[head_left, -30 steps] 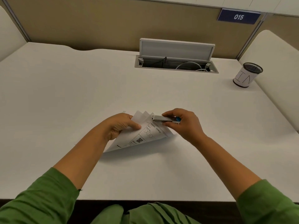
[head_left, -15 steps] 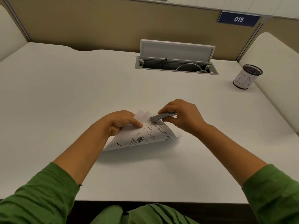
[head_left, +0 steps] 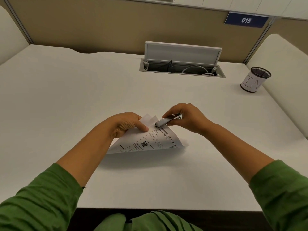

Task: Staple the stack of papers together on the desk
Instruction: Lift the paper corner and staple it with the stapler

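Observation:
A thin stack of printed papers (head_left: 146, 142) is lifted off the white desk (head_left: 83, 97) in the middle of the view, its top corner fanned into separate sheets. My left hand (head_left: 126, 125) pinches that corner from the left, thumb on the top sheet. My right hand (head_left: 185, 118) grips a small silver stapler (head_left: 166, 121) whose nose sits over the paper's upper edge just right of my left thumb. Whether the stapler's jaws are closed on the sheets is hidden.
An open cable hatch (head_left: 181, 67) with its lid raised lies at the back of the desk. A mesh pen cup (head_left: 255, 80) wrapped in white paper stands at the far right. Beige partition walls ring the desk; its front edge is near my body.
My right hand has tilted the stapler, nose down to the left, and slid it in toward my left thumb over the paper corner. The blue part seen earlier is now hidden.

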